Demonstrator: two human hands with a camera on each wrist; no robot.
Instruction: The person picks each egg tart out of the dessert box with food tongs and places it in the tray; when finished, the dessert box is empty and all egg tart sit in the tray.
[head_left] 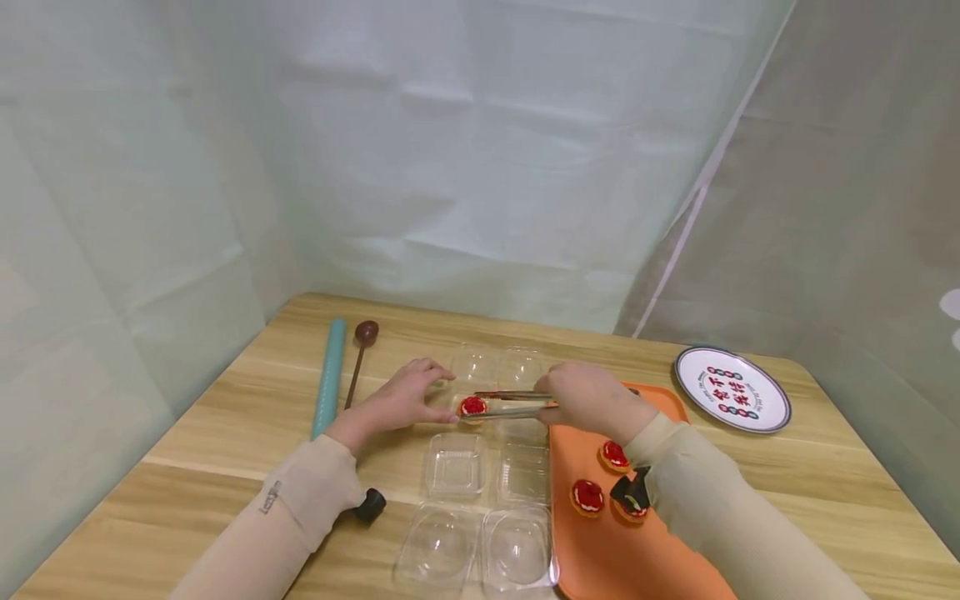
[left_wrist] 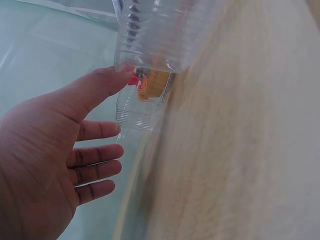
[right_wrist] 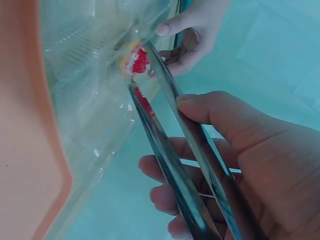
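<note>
My right hand (head_left: 588, 398) holds metal tongs (head_left: 517, 395) with the thumb on one arm and fingers on the other. The tips stand apart beside a small tart (head_left: 472, 406) with red topping; one tip carries a red smear in the right wrist view. That tart sits in a clear plastic container (left_wrist: 131, 119). My left hand (head_left: 401, 396) is at the container's left side, its fingers spread and fairly straight and its thumb near the tart. Whether the thumb touches the plastic, I cannot tell.
Several clear containers (head_left: 456, 465) stand open in the middle. On the right, an orange tray (head_left: 600, 558) bears more tarts (head_left: 587, 497). A printed plate (head_left: 765, 402) lies at the back right. A teal rolling pin (head_left: 330, 367) and a brown ladle (head_left: 366, 333) lie left.
</note>
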